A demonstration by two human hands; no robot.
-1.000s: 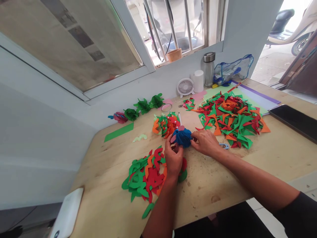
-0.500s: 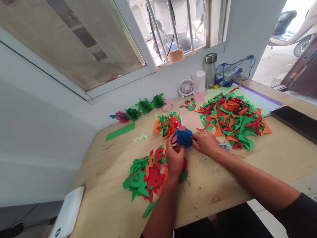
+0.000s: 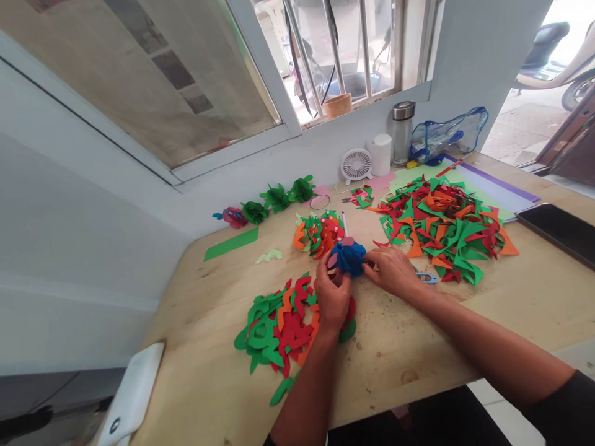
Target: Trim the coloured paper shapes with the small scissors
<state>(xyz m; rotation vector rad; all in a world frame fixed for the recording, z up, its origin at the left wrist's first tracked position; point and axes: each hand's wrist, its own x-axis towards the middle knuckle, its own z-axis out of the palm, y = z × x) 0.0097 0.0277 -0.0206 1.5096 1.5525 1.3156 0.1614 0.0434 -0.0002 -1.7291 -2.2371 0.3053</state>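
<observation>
Blue paper ball (image 3: 351, 259), one o'clock of the left hand (image 3: 333, 298), sits in its grip; right hand (image 3: 393, 271) pinches the three-o'clock edge, pose barely changed this past second, so handling holds steady!

Right sleeve (image 3: 563, 409), 4 o'clock: we record plain black cloth, ending about the elbow. Left sleeve (image 3: 268, 441), 6 o'clock: we see only a dark sliver at the edge. Lap clothing (image 3: 449, 418), 5 o'clock: black, too dark for us to tell details. Left hand (image 3: 333, 300), right hand (image 3: 394, 270), forearms: bare.
</observation>
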